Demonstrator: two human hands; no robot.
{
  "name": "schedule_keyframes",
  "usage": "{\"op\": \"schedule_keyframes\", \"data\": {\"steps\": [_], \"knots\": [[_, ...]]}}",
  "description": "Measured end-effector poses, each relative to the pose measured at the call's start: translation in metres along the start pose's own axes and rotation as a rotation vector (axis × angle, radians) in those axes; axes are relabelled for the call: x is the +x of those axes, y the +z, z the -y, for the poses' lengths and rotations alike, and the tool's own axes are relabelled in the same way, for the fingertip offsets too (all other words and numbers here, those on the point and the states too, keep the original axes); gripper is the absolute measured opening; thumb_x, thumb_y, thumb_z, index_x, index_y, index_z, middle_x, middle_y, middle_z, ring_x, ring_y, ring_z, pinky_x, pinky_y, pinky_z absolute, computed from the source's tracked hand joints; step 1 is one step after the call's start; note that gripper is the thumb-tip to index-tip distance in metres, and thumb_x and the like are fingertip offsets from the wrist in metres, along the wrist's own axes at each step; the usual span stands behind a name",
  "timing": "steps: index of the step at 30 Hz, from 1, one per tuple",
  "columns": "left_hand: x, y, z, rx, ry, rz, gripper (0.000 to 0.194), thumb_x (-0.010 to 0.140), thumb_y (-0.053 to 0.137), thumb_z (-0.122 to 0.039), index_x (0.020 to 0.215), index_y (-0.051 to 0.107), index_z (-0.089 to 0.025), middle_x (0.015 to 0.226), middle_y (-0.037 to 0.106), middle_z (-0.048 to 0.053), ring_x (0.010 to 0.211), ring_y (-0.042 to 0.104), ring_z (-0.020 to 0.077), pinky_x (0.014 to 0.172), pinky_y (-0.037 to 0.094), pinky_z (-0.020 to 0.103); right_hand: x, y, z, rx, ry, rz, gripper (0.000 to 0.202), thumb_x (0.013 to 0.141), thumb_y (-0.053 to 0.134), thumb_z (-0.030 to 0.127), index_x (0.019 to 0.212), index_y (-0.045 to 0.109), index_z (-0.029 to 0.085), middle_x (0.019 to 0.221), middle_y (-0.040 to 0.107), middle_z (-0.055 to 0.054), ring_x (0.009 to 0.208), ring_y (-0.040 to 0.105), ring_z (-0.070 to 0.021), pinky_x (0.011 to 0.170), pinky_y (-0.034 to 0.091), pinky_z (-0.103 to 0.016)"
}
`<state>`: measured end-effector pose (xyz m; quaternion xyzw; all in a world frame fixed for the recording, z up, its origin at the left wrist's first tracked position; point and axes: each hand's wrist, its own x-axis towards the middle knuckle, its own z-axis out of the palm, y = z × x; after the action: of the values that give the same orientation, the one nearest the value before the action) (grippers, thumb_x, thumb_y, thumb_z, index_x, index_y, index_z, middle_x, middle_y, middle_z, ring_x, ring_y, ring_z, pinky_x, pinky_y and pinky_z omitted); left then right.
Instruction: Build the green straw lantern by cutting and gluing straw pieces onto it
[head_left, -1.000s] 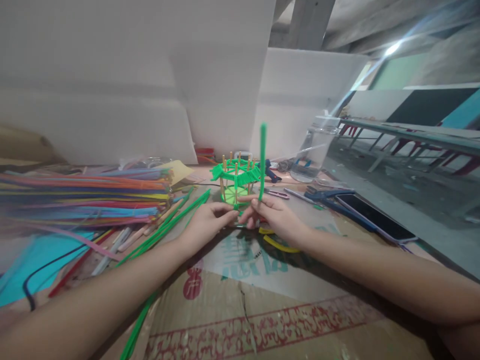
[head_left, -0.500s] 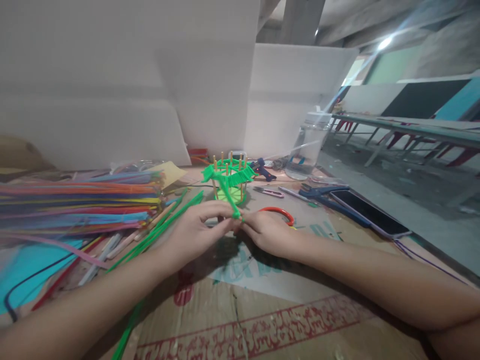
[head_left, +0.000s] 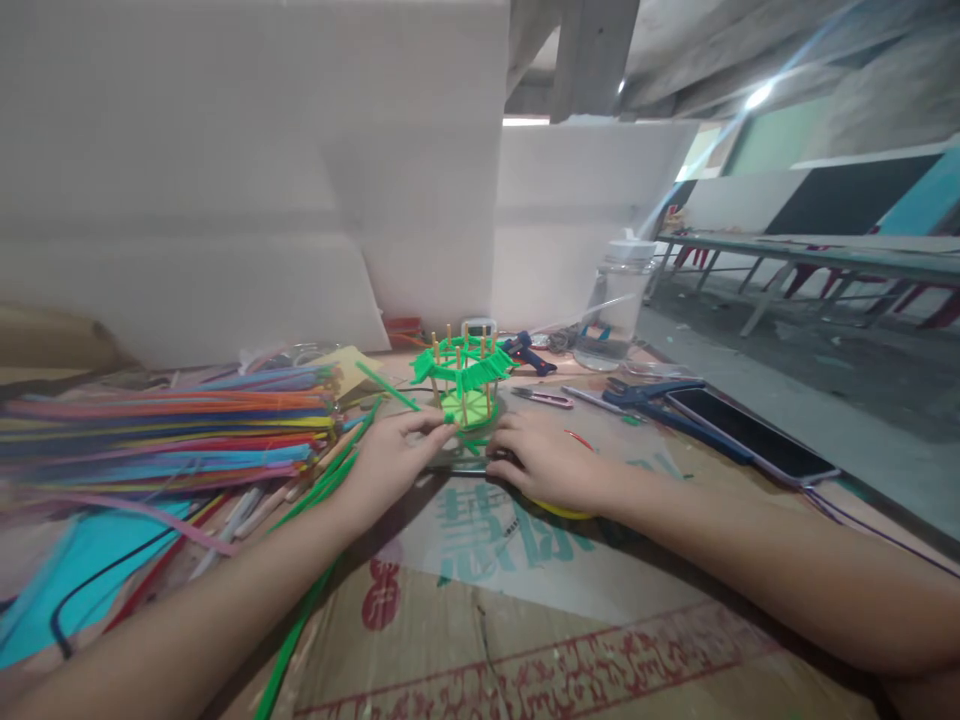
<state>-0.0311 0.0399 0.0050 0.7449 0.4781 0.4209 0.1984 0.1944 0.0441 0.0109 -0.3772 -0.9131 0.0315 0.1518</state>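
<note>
Green stick-frame model (head_left: 474, 376), upright toward the far edge of the desk (head_left: 877, 492), well in from the right edge. Pinches a fuzzy green stem (head_left: 388, 386) between thumb and fingers of the left hand (head_left: 394, 455), just in front of the model, free end slanting toward the far left. Holds the right hand (head_left: 547, 460) low over the desk, fingers bent; cannot tell that grip's state, released or grasping. Partly covers a yellow curved piece (head_left: 559, 511) with it, just short of a red one. For good handling of the stem, probably best to pinch close to any bend, turn a little at a time, and avoid bumping the model, likely easy to knock askew.
</note>
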Motion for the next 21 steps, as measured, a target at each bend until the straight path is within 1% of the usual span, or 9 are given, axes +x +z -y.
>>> {"op": "schedule_keyframes", "data": {"steps": [4,7,9,11,13,14,16,18,21], "knots": [[0.0,0.006,0.007,-0.052,-0.053,0.036,0.024,0.088,0.059,-0.038,0.086,0.073,-0.019,0.09,0.076,0.002,0.087,0.067,0.0207,0.081,0.05,0.03,0.0,-0.014,-0.004,0.018,0.014,0.09,0.015,0.089,0.065,0.032,0.089,0.071,0.018,0.095,0.067,-0.007,0.087,0.06,-0.0204,0.075,0.043,-0.031],[-0.002,0.01,0.006,-0.066,-0.059,0.055,0.024,0.086,0.058,-0.038,0.083,0.072,-0.018,0.088,0.075,0.003,0.085,0.067,0.0205,0.078,0.051,0.028,0.002,-0.023,-0.009,0.044,0.086,0.122,0.021,0.088,0.067,0.04,0.087,0.07,0.019,0.091,0.068,-0.005,0.078,0.061,-0.0179,0.066,0.039,-0.027],[-0.002,0.012,0.004,-0.066,-0.049,0.05,0.024,0.085,0.058,-0.037,0.081,0.071,-0.018,0.086,0.075,0.003,0.083,0.066,0.0204,0.076,0.051,0.028,0.006,-0.024,-0.013,0.041,0.183,0.073,0.026,0.09,0.063,0.044,0.094,0.069,0.018,0.088,0.07,-0.005,0.075,0.061,-0.0178,0.063,0.037,-0.027],[-0.002,0.013,0.003,-0.07,-0.037,0.048,0.024,0.085,0.058,-0.037,0.081,0.071,-0.018,0.085,0.075,0.003,0.082,0.066,0.0202,0.075,0.051,0.028,0.012,-0.022,-0.018,0.024,0.259,-0.004,0.03,0.092,0.06,0.042,0.106,0.066,0.017,0.088,0.072,-0.006,0.075,0.062,-0.0183,0.063,0.037,-0.026],[-0.002,0.013,0.002,-0.067,-0.03,0.052,0.025,0.085,0.057,-0.037,0.08,0.071,-0.017,0.084,0.074,0.004,0.082,0.066,0.0201,0.074,0.051,0.027,0.02,-0.018,-0.022,0.016,0.279,-0.054,0.033,0.093,0.059,0.04,0.115,0.064,0.016,0.092,0.073,-0.007,0.077,0.064,-0.0184,0.065,0.038,-0.026],[-0.002,0.012,0.002,-0.062,-0.028,0.053,0.025,0.086,0.057,-0.038,0.079,0.07,-0.017,0.084,0.074,0.004,0.081,0.066,0.02,0.074,0.05,0.027,0.025,-0.016,-0.024,0.017,0.283,-0.065,0.033,0.092,0.06,0.039,0.116,0.064,0.016,0.092,0.073,-0.008,0.078,0.064,-0.0182,0.066,0.038,-0.026],[-0.002,0.012,0.002,-0.051,-0.023,0.046,0.026,0.086,0.057,-0.038,0.077,0.069,-0.017,0.084,0.074,0.004,0.081,0.065,0.0199,0.074,0.05,0.027,0.034,-0.012,-0.028,0.025,0.294,-0.067,0.03,0.092,0.059,0.037,0.112,0.068,0.016,0.09,0.074,-0.008,0.076,0.064,-0.0179,0.065,0.038,-0.025],[-0.002,0.012,0.002,-0.055,-0.02,0.041,0.026,0.086,0.057,-0.037,0.078,0.07,-0.017,0.084,0.074,0.004,0.082,0.066,0.0196,0.074,0.05,0.027,0.044,-0.008,-0.032,0.03,0.301,-0.061,0.024,0.092,0.057,0.03,0.104,0.072,0.016,0.086,0.074,-0.008,0.074,0.064,-0.0181,0.063,0.037,-0.025],[-0.002,0.012,0.002,-0.059,-0.019,0.043,0.025,0.086,0.057,-0.037,0.079,0.07,-0.017,0.083,0.074,0.003,0.081,0.066,0.0192,0.074,0.05,0.027,0.059,-0.001,-0.042,0.035,0.296,-0.07,0.022,0.089,0.055,0.022,0.096,0.074,0.015,0.087,0.074,-0.009,0.075,0.063,-0.019,0.065,0.038,-0.026]]}}
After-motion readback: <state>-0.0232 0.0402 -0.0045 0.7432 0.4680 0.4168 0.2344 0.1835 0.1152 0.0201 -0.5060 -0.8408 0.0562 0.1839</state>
